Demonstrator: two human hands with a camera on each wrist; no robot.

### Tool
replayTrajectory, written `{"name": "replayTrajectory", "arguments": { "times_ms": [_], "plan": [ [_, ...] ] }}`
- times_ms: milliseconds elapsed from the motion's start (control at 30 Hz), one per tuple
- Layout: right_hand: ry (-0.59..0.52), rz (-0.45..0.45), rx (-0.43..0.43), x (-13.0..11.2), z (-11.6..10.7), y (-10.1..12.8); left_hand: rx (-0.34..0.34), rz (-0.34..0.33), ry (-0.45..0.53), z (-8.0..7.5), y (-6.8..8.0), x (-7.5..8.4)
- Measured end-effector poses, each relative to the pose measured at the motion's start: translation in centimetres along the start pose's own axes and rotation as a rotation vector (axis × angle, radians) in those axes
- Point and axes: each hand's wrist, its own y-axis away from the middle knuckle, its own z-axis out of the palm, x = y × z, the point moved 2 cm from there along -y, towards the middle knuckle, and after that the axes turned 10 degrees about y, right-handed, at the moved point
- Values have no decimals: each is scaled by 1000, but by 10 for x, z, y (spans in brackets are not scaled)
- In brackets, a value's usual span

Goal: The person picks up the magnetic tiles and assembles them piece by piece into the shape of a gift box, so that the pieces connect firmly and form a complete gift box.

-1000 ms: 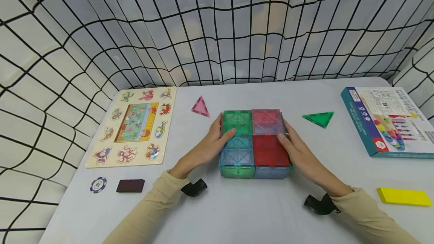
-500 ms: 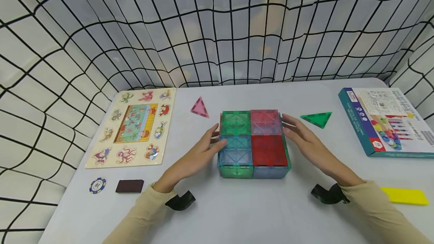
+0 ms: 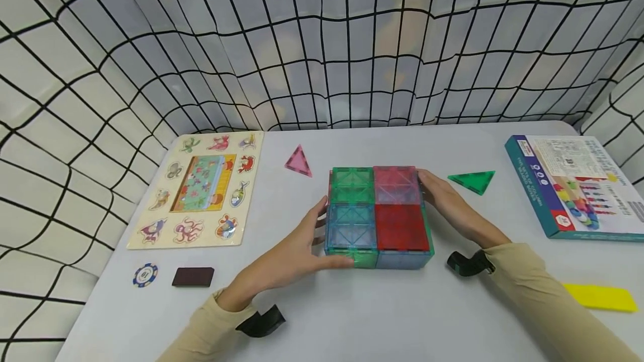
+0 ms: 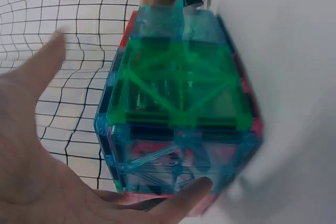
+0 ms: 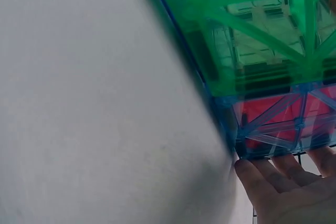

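Observation:
In the middle of the table a low box of translucent magnetic tiles (image 3: 399,228) shows green, pink, blue and red squares on top. My left hand (image 3: 289,253) is at its left side, thumb stretched out by the front left corner. In the left wrist view the thumb stands apart from the box (image 4: 184,82) while the fingers (image 4: 181,203) lie along its lower side. At the far right corner is my right hand (image 3: 450,203), its fingertips partly hidden behind the box. The right wrist view has several extended fingers (image 5: 257,182) right at the blue tile's edge.
A pink triangle tile (image 3: 298,161) and a green triangle tile (image 3: 473,181) lie beyond the box. Left are an animal puzzle board (image 3: 244,147), a poker chip (image 3: 145,275) and a dark brown block (image 3: 193,277). Right are a boxed game (image 3: 568,183) and a yellow block (image 3: 604,298).
Both hands have eased off their grip on the box's sides. My left hand has come nearer, its thumb down at the front corner; my right has shifted to the far right corner. The box stays put.

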Motion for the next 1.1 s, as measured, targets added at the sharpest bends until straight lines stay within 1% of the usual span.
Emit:
{"name": "replayTrajectory", "arguments": {
  "times_ms": [67,100,233,300,333,400,500,567,667,800,833,900,933,1000,1067,1100],
  "plan": [
    [2,-2,-1,-1,0,0,2,17,-24,4,4,-4],
    [-2,-5,-3,-1,0,0,7,37,-44,6,5,-6],
    [-6,-7,1,1,-4,6,72,139,-111,13,-6,-17],
    [5,3,2,2,-4,10,100,170,-117,13,-10,-22],
    [13,10,2,2,-4,14,110,174,-116,13,-11,-24],
    [24,21,-4,1,-2,22,110,173,-102,14,-12,-27],
    [21,46,-28,-4,3,32,82,174,-81,16,-11,-30],
    [21,56,-41,-9,6,35,67,192,-64,18,-12,-31],
    [17,65,-56,-14,9,32,73,213,-59,19,-12,-31],
    [28,31,-75,-11,3,20,108,203,-83,19,-14,-30],
    [55,16,-72,-9,-2,17,115,198,-89,19,-14,-29],
    [154,-22,-31,-5,-16,13,118,184,-96,17,-16,-29],
    [233,-42,3,-3,-25,13,115,177,-111,16,-17,-29],
    [429,-63,70,2,-44,14,108,151,-138,10,-17,-26],
    [616,-48,117,9,-62,15,93,133,-204,-2,-16,-22],
    [685,-32,118,13,-68,16,81,111,-258,-11,-14,-17]
  ]
}}
